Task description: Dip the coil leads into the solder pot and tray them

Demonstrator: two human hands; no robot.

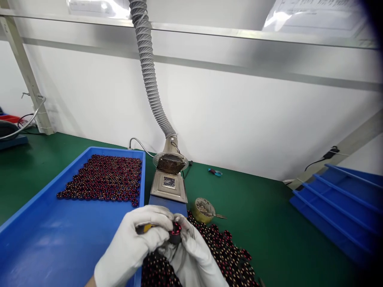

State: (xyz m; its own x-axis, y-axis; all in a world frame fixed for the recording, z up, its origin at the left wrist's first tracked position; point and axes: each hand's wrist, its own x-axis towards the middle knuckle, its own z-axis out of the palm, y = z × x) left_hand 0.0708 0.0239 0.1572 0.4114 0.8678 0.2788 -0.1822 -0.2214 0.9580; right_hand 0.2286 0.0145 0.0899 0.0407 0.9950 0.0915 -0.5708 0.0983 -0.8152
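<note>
Two gloved hands: left hand [130, 241] and right hand [196, 245] narrow, pinching one dark round part [175, 236]. Light grip, part steady, fingers off red top. Blue tray [144, 175] at 10 o'clock, square metal plate [158, 185] at 12.

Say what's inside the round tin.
Greyish, flaky-looking residue shows inside the tin; a thin tool sticks out past its rim. The bottom is covered by residue.
</note>
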